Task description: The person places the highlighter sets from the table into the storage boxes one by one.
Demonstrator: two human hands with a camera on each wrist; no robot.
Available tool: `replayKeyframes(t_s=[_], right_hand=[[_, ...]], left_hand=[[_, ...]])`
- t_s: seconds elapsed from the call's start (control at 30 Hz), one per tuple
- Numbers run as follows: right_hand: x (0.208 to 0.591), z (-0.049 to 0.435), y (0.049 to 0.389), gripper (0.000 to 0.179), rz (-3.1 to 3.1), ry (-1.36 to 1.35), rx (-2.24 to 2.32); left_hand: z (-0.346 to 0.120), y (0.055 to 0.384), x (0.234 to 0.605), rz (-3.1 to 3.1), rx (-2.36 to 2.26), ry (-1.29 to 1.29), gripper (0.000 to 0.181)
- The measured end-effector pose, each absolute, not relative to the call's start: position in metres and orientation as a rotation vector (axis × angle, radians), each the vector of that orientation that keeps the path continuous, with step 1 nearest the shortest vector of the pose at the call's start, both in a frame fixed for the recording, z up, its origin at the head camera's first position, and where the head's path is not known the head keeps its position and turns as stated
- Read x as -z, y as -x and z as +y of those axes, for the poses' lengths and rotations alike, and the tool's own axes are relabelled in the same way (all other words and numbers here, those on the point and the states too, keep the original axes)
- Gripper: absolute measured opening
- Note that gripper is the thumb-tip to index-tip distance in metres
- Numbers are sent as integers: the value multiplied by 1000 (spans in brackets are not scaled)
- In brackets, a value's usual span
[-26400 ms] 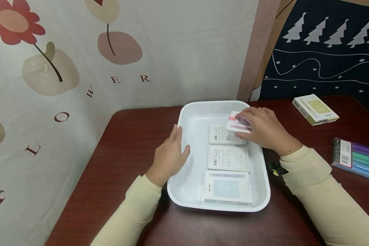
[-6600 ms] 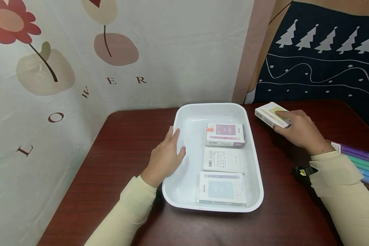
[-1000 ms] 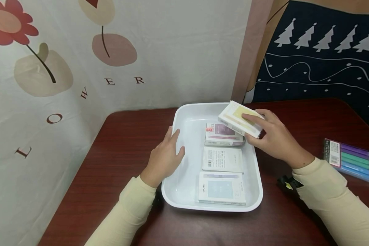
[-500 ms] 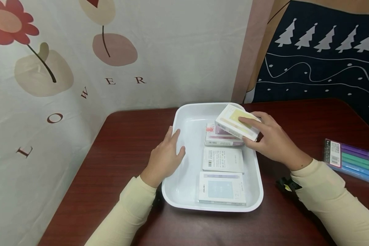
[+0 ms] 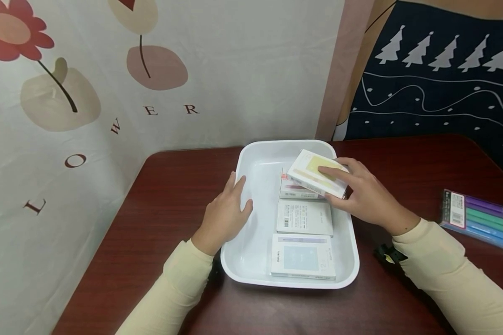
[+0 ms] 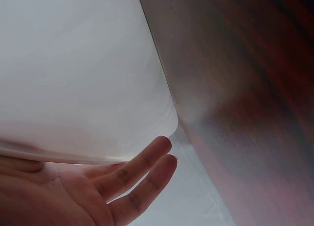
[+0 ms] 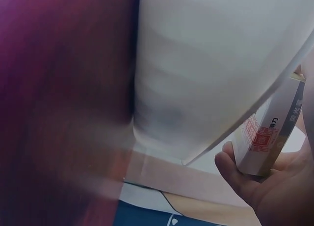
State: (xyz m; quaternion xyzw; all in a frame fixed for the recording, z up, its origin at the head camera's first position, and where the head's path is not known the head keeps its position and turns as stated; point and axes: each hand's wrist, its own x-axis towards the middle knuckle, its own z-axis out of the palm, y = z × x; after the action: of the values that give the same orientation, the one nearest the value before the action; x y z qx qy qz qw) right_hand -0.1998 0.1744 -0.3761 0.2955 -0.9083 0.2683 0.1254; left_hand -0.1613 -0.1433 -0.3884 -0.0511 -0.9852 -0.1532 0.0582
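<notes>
Over the upper part of the white tray (image 5: 251,256), my right hand (image 5: 366,197) grips a white-and-yellow box (image 5: 302,172) by its right end, thumb at the near edge and fingers across the top. The box is tilted and partly covers a white-and-purple box (image 5: 295,191) in the tray. Below that lie a white box with printed text (image 5: 303,217) and a white box with a pale blue square (image 5: 302,258). My left hand (image 5: 223,214) rests at the tray's left rim, fingers extended; the left wrist view shows them along the tray's outer wall (image 6: 83,79).
A clear pack of purple, green and blue pens (image 5: 482,216) lies on the dark red wooden table (image 5: 172,204) at the right. A flower-print cloth (image 5: 251,70) hangs behind, with a dark tree-print cloth (image 5: 436,93) at the right.
Since the older frames, the purple box was set in the tray and the yellow box lifted from the table. Over the last second it has moved left and lower; the left hand stays put.
</notes>
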Motion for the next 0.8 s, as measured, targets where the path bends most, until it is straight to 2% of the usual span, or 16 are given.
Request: replayKeyframes(t_s=[0.8], right_hand=[[383,167,196,58,-2665,-948,-778]], left_hand=[[-143,161,389,-2981,455,164,60]])
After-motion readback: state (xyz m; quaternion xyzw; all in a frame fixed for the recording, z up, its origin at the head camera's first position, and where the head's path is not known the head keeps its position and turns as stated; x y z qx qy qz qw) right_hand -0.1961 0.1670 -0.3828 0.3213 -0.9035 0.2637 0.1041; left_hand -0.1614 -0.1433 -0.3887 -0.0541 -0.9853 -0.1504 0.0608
